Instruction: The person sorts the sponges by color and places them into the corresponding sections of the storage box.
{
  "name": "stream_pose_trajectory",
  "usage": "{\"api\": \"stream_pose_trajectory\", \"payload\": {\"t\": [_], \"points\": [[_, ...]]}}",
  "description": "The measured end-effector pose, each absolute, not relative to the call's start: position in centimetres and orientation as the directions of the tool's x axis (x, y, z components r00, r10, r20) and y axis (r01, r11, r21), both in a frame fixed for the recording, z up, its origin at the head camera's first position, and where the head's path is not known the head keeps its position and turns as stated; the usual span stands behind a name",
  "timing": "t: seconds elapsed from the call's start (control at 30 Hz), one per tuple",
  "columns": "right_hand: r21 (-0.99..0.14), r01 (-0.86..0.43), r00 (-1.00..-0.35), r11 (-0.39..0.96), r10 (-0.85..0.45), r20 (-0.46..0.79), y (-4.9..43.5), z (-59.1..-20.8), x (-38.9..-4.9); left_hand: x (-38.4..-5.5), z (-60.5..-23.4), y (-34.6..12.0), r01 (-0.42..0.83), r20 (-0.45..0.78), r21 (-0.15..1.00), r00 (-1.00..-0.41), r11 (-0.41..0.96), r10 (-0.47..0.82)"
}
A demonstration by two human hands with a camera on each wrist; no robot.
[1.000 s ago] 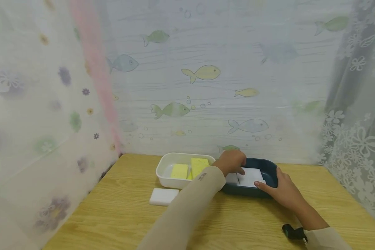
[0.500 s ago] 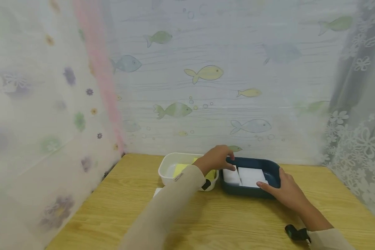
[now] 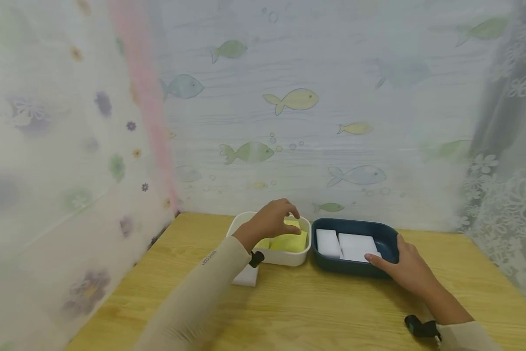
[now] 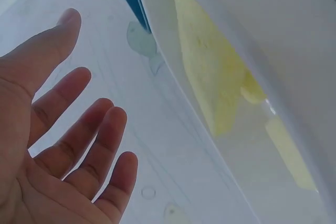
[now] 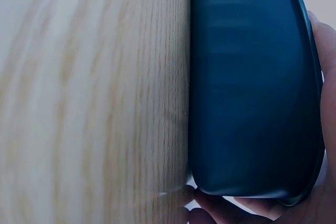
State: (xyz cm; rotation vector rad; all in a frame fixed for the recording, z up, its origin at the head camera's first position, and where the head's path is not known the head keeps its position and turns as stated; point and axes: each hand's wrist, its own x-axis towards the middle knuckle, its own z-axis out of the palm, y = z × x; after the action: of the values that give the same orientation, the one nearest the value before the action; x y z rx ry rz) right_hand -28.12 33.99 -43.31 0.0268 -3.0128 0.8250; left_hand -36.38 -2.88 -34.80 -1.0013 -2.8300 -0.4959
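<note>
My left hand (image 3: pixel 269 220) hovers over the white tray (image 3: pixel 284 259) in the head view, fingers apart and loosely bent, holding nothing. The left wrist view confirms the bare palm and spread fingers (image 4: pixel 100 140) beside that tray. Yellow sponges (image 3: pixel 292 242) lie in the white tray, partly hidden by the hand. At the right end of the dark blue tray (image 3: pixel 346 266), my right hand (image 3: pixel 409 265) grips its side, thumb over the rim and fingers outside. White sponge blocks (image 3: pixel 328 243) rest inside the blue tray.
Another white block (image 3: pixel 246 277) lies on the wooden table (image 3: pixel 315 312) in front of the white tray, partly covered by the left sleeve. The two trays stand side by side near the patterned curtain (image 3: pixel 289 122) at the back.
My left hand has moved left from above the white blocks in the blue tray to over the white tray. My right hand has kept its hold on the blue tray.
</note>
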Motion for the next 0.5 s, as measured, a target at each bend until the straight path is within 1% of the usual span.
{"api": "stream_pose_trajectory", "payload": {"t": [0.2, 0.37, 0.5], "points": [[-0.506, -0.024, -1.0, 0.862, -0.013, 0.025, 34.1, -43.1, -28.3, -34.8, -35.1, -7.0, 0.641, 0.281, 0.279, -0.766, 0.715, 0.578], [-0.505, -0.016, -1.0, 0.863, -0.011, 0.013, 34.0, -43.1, -28.4, -33.1, -35.9, -10.0, 0.667, 0.355, 0.239, -0.736, 0.705, 0.576], [-0.499, -0.009, -1.0, 0.866, -0.006, 0.008, 33.9, -43.1, -28.4, -31.5, -36.5, -11.9, 0.682, 0.381, 0.221, -0.719, 0.697, 0.582]]}}
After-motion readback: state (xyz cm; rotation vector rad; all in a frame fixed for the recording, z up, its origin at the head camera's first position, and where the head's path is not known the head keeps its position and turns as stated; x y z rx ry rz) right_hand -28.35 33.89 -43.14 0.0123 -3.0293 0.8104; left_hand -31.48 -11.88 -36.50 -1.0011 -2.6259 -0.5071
